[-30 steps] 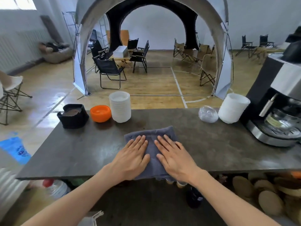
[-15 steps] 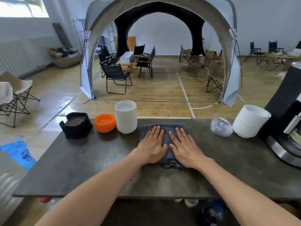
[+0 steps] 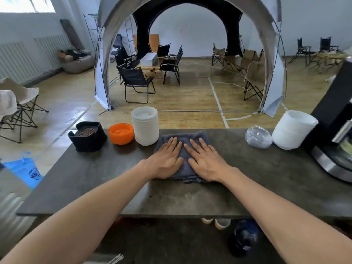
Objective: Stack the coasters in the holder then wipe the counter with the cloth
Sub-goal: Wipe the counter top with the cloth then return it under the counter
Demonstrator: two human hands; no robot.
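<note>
I see both hands flat on the cloth (image 3: 183, 147), palms down: left hand (image 3: 166, 159) on its left half, right hand (image 3: 206, 161) on its right half, fingers (image 3: 199, 144) extended and slightly spread on each, gripping nothing, just pressing. The cloth is dark grey-blue, folded, lying on the counter (image 3: 190, 199) near the far edge, just right of a white stack of lids (image 3: 145, 125). Holder (image 3: 88, 136) sits at the far left of the counter, black, with the coasters (image 3: 86, 131) stacked inside it (I only see the top one, brown and patterned, so count unknown). Between holder and white stack there's an orange bowl (image 3: 121, 133); contents look like nothing but a glossy inside, can't tell for sure. To the right: a clear plastic dome lid (image 3: 258, 137) touching or just beside a tilted stack of white bowls (image 3: 293, 128). Coffee machine (image 3: 335, 134) at the far right edge, partly cut off.
</note>
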